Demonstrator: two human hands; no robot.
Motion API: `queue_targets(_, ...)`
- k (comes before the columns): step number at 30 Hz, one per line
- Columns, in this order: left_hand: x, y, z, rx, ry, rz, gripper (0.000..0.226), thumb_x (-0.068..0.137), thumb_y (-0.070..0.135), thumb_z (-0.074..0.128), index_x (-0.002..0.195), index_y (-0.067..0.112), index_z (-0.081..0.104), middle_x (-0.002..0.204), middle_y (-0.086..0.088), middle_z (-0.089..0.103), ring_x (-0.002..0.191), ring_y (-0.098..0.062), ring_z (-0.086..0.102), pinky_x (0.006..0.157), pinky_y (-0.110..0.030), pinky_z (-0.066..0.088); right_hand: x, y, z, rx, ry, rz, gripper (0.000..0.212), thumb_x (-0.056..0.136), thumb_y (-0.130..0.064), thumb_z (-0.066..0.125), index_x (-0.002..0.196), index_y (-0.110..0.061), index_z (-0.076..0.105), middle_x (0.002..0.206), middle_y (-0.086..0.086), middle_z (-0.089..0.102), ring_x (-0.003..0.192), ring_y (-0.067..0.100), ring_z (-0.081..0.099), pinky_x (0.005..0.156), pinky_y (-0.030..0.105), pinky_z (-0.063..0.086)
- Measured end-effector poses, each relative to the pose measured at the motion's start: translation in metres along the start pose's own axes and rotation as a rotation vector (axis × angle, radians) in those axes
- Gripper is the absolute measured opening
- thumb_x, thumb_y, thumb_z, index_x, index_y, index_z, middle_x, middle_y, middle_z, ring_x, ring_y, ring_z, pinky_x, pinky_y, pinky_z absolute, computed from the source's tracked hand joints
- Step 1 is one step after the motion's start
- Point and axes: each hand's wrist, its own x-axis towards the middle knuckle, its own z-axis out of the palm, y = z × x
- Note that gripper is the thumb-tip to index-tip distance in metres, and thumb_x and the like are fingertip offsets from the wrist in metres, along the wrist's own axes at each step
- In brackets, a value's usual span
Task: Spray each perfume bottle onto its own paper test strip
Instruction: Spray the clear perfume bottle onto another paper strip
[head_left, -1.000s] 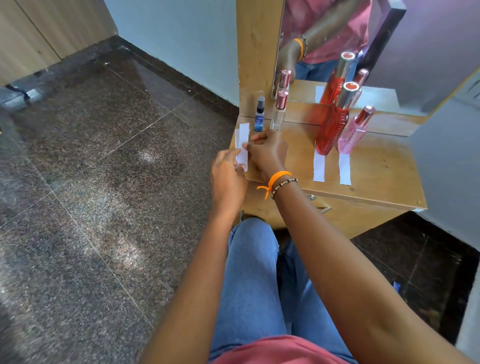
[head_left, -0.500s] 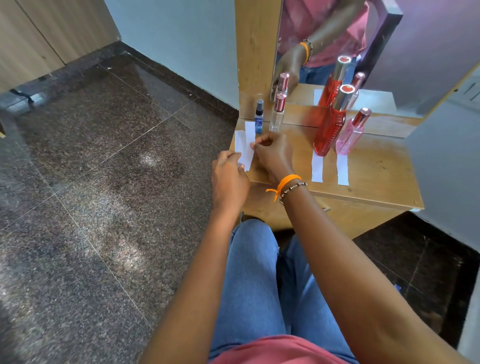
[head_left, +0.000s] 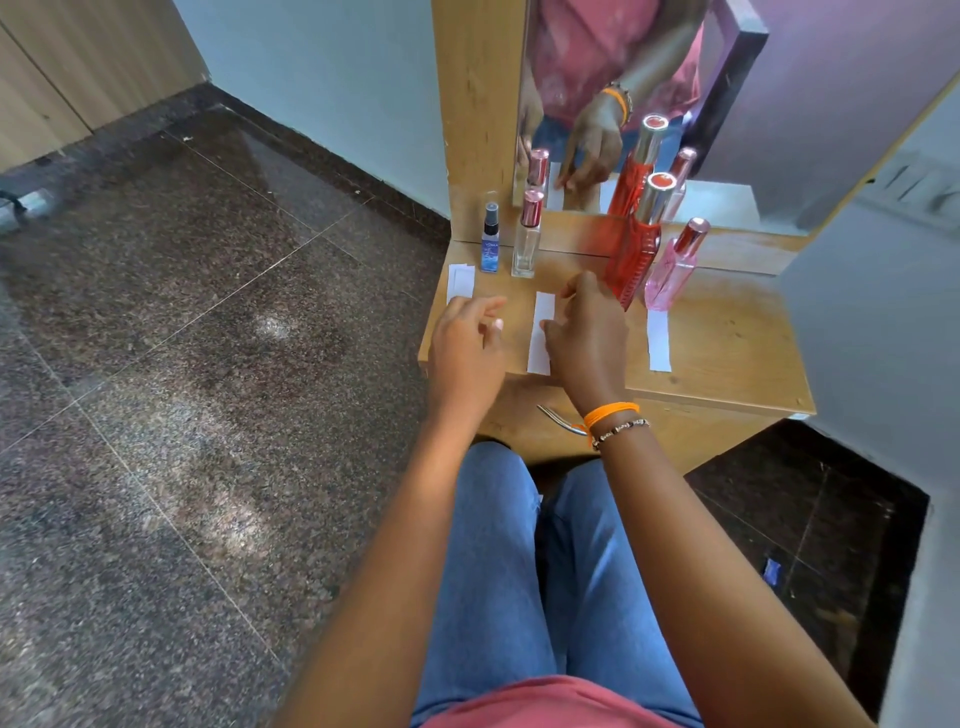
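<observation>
Four perfume bottles stand at the back of the wooden dresser top (head_left: 727, 343): a small blue spray bottle (head_left: 490, 244), a clear bottle with a pink cap (head_left: 527, 244), a tall red bottle (head_left: 635, 254) and a pink bottle (head_left: 671, 273). A white paper strip (head_left: 539, 338) lies flat in front of the clear bottle, and the fingertips of my right hand (head_left: 584, 338) touch its right edge. My left hand (head_left: 465, 345) hovers over the front left corner, fingers loosely curled, holding nothing. Spare strips (head_left: 461, 280) lie beside the blue bottle. Another strip (head_left: 658, 340) lies before the pink bottle.
A mirror (head_left: 571, 62) in a wooden frame rises behind the bottles and reflects them and my right hand. A metal drawer handle (head_left: 561, 420) sticks out below the top. A grey wall (head_left: 883, 338) bounds the right side; dark stone floor (head_left: 208, 364) lies left.
My right hand carried one strip from the pile at the left corner to the spot in front of the clear bottle. My left hand let go of the pile and drew back.
</observation>
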Motion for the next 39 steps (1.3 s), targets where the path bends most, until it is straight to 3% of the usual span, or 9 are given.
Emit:
queue_targets(7, 0.008, 0.0, 0.001, -0.103, 0.022, -0.05, 0.03, 0.09, 0.002, 0.046, 0.11, 0.015, 0.065, 0.111, -0.002, 0.064, 0.092, -0.006, 0.055, 0.083, -0.022, 0.045, 0.046, -0.019, 0.014, 0.202, 0.032, -0.086, 0.054, 0.08, 0.001, 0.064, 0.129, -0.004, 0.043, 0.126, 0.014, 0.054, 0.112, 0.024, 0.053, 0.076, 0.013, 0.031)
queue_targets(10, 0.01, -0.001, -0.001, -0.138, 0.021, -0.063, 0.03, 0.09, 0.001, 0.046, 0.107, 0.016, 0.066, 0.11, -0.001, 0.065, 0.091, -0.012, 0.058, 0.085, -0.029, 0.05, 0.059, -0.017, 0.02, 0.254, -0.053, -0.071, 0.04, 0.081, 0.001, 0.062, 0.117, -0.012, 0.051, 0.112, 0.009, 0.063, 0.097, 0.019, 0.058, 0.079, 0.022, 0.041)
queue_targets(15, 0.01, 0.004, -0.007, -0.188, 0.028, -0.074, 0.027, 0.092, 0.006, 0.047, 0.109, 0.016, 0.066, 0.104, 0.005, 0.063, 0.091, -0.011, 0.059, 0.088, -0.031, 0.05, 0.054, -0.014, 0.013, 0.324, -0.032, -0.114, 0.023, 0.079, 0.004, 0.062, 0.091, -0.013, 0.052, 0.08, -0.001, 0.056, 0.057, -0.002, 0.054, 0.058, 0.027, 0.045)
queue_targets(19, 0.012, 0.016, -0.011, -0.3, -0.074, -0.023, 0.036, 0.094, 0.017, 0.051, 0.13, 0.02, 0.051, 0.122, 0.003, 0.054, 0.102, -0.002, 0.052, 0.087, -0.007, 0.041, 0.025, -0.014, -0.013, 0.451, -0.155, -0.181, 0.025, 0.077, -0.004, 0.072, 0.095, -0.013, 0.057, 0.079, -0.012, 0.058, 0.064, -0.006, 0.054, 0.062, 0.01, 0.043)
queue_targets(24, 0.011, 0.021, -0.008, -0.307, -0.217, 0.037, 0.037, 0.088, 0.028, 0.057, 0.124, 0.018, 0.057, 0.111, 0.003, 0.067, 0.094, -0.006, 0.063, 0.094, -0.034, 0.05, 0.005, -0.007, -0.036, 0.516, -0.344, -0.189, 0.039, 0.077, 0.002, 0.07, 0.108, -0.021, 0.063, 0.097, -0.002, 0.069, 0.076, 0.008, 0.059, 0.078, 0.027, 0.052)
queue_targets(28, 0.006, 0.027, -0.007, -0.21, -0.076, 0.052, 0.034, 0.087, 0.023, 0.062, 0.12, 0.015, 0.061, 0.113, 0.004, 0.066, 0.103, -0.005, 0.056, 0.085, -0.02, 0.045, 0.003, -0.005, -0.047, 0.675, -0.288, -0.071, 0.035, 0.088, 0.002, 0.055, 0.119, -0.017, 0.058, 0.117, 0.011, 0.063, 0.088, 0.013, 0.062, 0.081, 0.027, 0.053)
queue_targets(34, 0.001, 0.028, -0.009, -0.199, -0.113, 0.051, 0.024, 0.086, 0.019, 0.062, 0.11, 0.019, 0.065, 0.104, 0.006, 0.068, 0.101, -0.004, 0.059, 0.082, -0.021, 0.046, 0.019, -0.025, -0.043, 0.544, -0.248, -0.149, 0.017, 0.085, -0.01, 0.067, 0.092, -0.025, 0.061, 0.086, -0.004, 0.062, 0.076, 0.004, 0.059, 0.072, 0.022, 0.05)
queue_targets(36, 0.001, 0.023, -0.011, -0.212, -0.106, -0.032, 0.024, 0.087, 0.022, 0.062, 0.111, 0.018, 0.064, 0.102, 0.008, 0.065, 0.099, -0.007, 0.058, 0.079, -0.022, 0.044, 0.029, -0.029, -0.041, 0.534, -0.245, -0.151, 0.02, 0.084, -0.005, 0.065, 0.098, -0.02, 0.064, 0.087, -0.005, 0.064, 0.08, 0.007, 0.061, 0.08, 0.028, 0.053)
queue_targets(39, 0.001, 0.012, -0.015, -0.234, -0.059, -0.132, 0.026, 0.087, 0.022, 0.061, 0.112, 0.014, 0.064, 0.103, 0.005, 0.063, 0.097, -0.01, 0.057, 0.077, -0.021, 0.043, 0.047, -0.031, -0.034, 0.464, -0.165, -0.165, 0.029, 0.082, 0.006, 0.059, 0.107, -0.009, 0.064, 0.084, -0.007, 0.063, 0.073, -0.009, 0.059, 0.076, 0.009, 0.048)
